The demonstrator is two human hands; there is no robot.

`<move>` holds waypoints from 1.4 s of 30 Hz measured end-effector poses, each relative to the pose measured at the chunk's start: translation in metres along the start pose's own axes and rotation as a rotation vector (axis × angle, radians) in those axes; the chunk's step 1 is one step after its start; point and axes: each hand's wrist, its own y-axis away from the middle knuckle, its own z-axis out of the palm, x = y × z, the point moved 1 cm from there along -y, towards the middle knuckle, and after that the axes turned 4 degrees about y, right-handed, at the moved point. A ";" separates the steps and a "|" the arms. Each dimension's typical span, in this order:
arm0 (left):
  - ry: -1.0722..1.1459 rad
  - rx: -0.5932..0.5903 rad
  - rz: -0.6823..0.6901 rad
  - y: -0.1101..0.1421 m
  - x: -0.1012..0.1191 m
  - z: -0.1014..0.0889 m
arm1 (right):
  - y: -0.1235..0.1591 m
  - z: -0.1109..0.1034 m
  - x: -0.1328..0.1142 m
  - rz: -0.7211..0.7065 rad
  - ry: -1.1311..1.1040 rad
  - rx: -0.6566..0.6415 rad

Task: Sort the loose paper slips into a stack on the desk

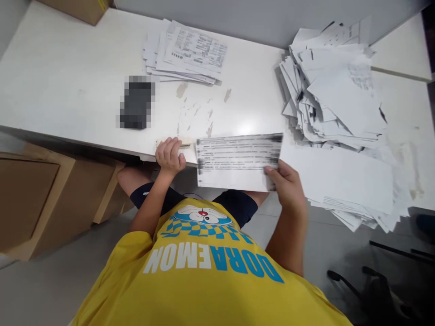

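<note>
Right grip [288,184] pinching white paper sheet with black print [234,163] by right end, over front edge of white worktop [84,59]; left grip [170,155] curled by thin shiny stick [185,145], cannot tell if holding it

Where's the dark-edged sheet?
Centre of head view: the sheet is in the right hand, over the edge of the desk, left of the big paper pile.
</note>
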 end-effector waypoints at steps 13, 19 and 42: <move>-0.093 0.232 0.245 0.005 -0.005 -0.009 | -0.208 0.120 -0.141 -0.208 -0.044 -0.049; -0.016 0.255 0.204 0.002 -0.015 -0.001 | -0.206 0.036 -0.140 -0.155 0.168 0.048; 0.312 0.312 0.186 -0.013 0.042 -0.040 | 0.023 -0.054 0.092 -0.600 0.791 0.399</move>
